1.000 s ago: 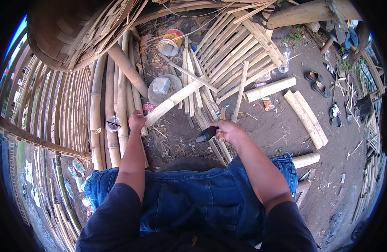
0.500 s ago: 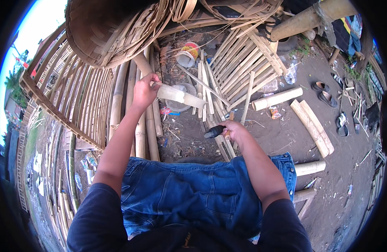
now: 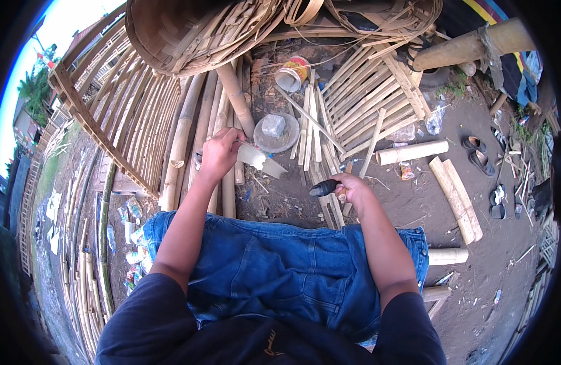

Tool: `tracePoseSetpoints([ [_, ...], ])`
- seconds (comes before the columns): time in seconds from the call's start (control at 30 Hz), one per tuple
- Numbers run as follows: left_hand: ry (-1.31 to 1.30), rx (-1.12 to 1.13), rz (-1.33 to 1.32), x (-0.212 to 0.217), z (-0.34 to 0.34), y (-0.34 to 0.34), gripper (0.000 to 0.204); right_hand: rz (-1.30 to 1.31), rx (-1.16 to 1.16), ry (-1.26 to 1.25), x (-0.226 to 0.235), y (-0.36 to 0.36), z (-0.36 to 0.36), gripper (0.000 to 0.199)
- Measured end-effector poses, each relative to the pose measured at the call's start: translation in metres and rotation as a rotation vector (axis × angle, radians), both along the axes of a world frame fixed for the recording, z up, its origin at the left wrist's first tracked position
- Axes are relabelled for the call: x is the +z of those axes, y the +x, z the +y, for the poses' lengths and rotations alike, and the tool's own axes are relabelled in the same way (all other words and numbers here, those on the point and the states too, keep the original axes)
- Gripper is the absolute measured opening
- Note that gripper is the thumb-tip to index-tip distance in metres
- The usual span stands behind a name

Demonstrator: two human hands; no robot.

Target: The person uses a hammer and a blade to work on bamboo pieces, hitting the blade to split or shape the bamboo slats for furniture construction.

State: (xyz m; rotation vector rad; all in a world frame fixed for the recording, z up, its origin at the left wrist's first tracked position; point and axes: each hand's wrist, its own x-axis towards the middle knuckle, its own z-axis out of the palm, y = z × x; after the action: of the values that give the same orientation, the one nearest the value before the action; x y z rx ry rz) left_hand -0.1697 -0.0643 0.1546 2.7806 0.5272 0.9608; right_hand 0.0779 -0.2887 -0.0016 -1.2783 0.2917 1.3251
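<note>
My left hand [image 3: 219,153] grips a pale split bamboo piece [image 3: 260,161] whose cut end points right, above the dirt in front of my knees. My right hand [image 3: 351,187] is closed on the dark handle of a knife [image 3: 324,188], low over a bundle of thin bamboo slats [image 3: 327,201]. The knife's blade is hidden. Both forearms reach out over my blue denim shorts [image 3: 280,274].
Whole bamboo poles [image 3: 189,128] lie at the left beside a curved bamboo frame [image 3: 110,128]. A round grey dish with a stone [image 3: 274,131], a tin can [image 3: 291,74], a slatted bamboo panel [image 3: 378,91], cut bamboo sections [image 3: 414,152] and sandals [image 3: 478,152] lie ahead and right.
My left hand lifted the bamboo piece off the ground and turned it; it now shows shorter, its cut end nearer my right hand. The right hand stays on the knife.
</note>
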Motion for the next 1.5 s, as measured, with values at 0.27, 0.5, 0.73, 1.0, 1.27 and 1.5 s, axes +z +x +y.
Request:
tracePoseSetpoints([
  [0.27,-0.016,-0.063,0.05,-0.03,-0.001,0.016,0.012,-0.037,-0.002,-0.027,-0.005,0.003,0.001,0.005],
  [0.5,-0.44,-0.032,-0.244,-0.04,-0.001,0.035,0.027,-0.05,0.01,-0.054,0.002,-0.004,0.002,0.006],
  [0.73,-0.43,-0.007,-0.193,-0.04,0.0,0.045,0.021,-0.008,0.012,-0.003,-0.004,0.0,-0.001,0.006],
  [1.0,-0.44,-0.109,-0.18,-0.045,-0.001,0.045,0.019,-0.257,0.076,0.084,0.038,-0.017,0.0,0.016],
  [1.27,-0.561,-0.137,-0.182,-0.041,-0.024,0.053,0.024,-0.46,0.163,0.362,0.1,-0.046,-0.004,0.02],
  [1.5,-0.615,-0.143,-0.219,-0.038,-0.028,0.056,0.026,-0.548,0.177,0.458,0.125,-0.074,-0.009,0.026],
])
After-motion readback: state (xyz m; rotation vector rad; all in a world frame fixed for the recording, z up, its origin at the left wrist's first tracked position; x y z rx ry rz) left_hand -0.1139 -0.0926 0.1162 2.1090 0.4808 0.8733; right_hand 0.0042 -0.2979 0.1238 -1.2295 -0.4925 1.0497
